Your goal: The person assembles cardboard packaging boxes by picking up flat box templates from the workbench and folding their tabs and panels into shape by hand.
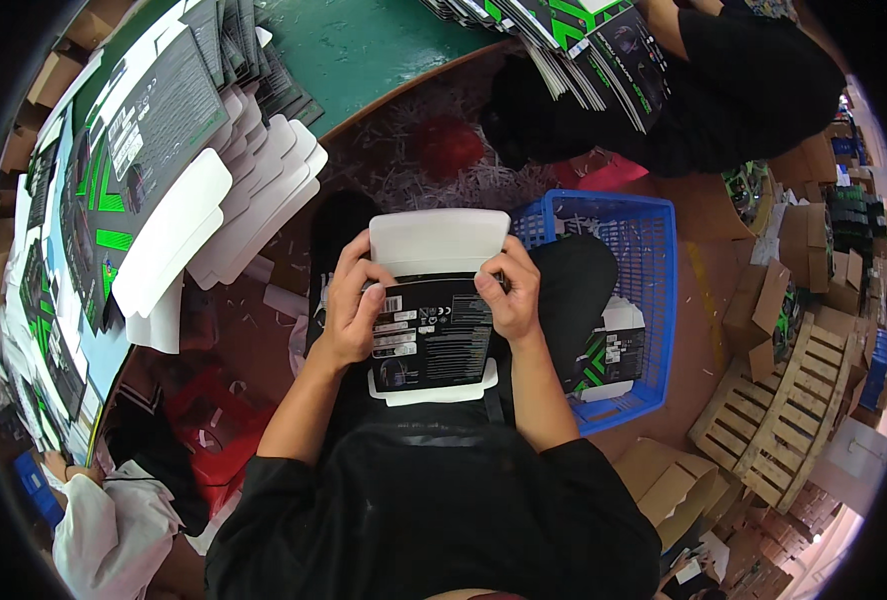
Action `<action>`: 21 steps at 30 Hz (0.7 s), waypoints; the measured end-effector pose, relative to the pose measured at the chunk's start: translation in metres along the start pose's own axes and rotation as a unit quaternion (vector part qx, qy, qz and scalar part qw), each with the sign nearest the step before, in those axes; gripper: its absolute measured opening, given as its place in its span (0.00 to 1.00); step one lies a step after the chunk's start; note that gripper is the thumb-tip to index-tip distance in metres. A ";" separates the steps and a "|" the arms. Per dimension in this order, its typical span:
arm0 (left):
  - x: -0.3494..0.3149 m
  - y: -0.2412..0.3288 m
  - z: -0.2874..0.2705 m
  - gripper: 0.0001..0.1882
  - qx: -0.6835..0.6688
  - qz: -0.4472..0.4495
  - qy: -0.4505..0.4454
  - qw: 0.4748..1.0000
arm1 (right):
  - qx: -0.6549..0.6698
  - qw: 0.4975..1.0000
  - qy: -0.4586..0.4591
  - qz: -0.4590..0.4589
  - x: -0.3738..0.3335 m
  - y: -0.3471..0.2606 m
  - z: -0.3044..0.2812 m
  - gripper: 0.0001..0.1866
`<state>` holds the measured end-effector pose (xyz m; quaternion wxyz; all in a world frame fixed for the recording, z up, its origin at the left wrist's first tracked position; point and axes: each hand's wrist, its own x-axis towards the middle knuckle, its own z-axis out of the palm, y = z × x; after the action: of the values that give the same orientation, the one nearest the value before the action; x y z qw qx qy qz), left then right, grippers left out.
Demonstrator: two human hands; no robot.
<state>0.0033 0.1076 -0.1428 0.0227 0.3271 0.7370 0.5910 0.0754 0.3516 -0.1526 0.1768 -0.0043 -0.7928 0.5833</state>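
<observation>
Between my two hands is a black printed carton point(434, 330), held over my lap with its white end flap point(441, 238) standing out at the far end. A smaller white flap shows at its near end. My left hand point(352, 305) grips the carton's left edge, thumb on the printed face. Along the right edge my right hand point(511, 290) grips it the same way, fingers curled behind the flap's corner. What lies inside the carton, if anything, is hidden.
Stacked flat cartons point(164, 130) with white flaps cover the left of the green table point(384, 45). A blue plastic basket point(664, 290) at my right holds folded cartons. Another person's arm point(669, 30) rests by more cartons at far right. Wooden pallets point(779, 410) lie beyond the basket.
</observation>
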 end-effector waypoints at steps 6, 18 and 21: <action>0.004 0.014 0.021 0.30 -0.167 -0.112 0.107 0.974 | 0.064 0.993 0.052 -0.081 0.004 -0.006 0.017 0.20; 0.025 0.025 0.018 0.11 -0.254 -0.209 0.113 0.938 | 0.106 0.992 0.016 0.058 0.017 -0.027 -0.004 0.12; 0.025 0.027 0.020 0.14 -0.275 -0.233 0.119 0.925 | 0.103 0.993 0.009 0.062 0.016 -0.037 -0.002 0.10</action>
<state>0.0048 0.1395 -0.1158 0.1604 0.0542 0.5987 0.7829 0.0682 0.3450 -0.1134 0.1475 -0.0405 -0.7250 0.6715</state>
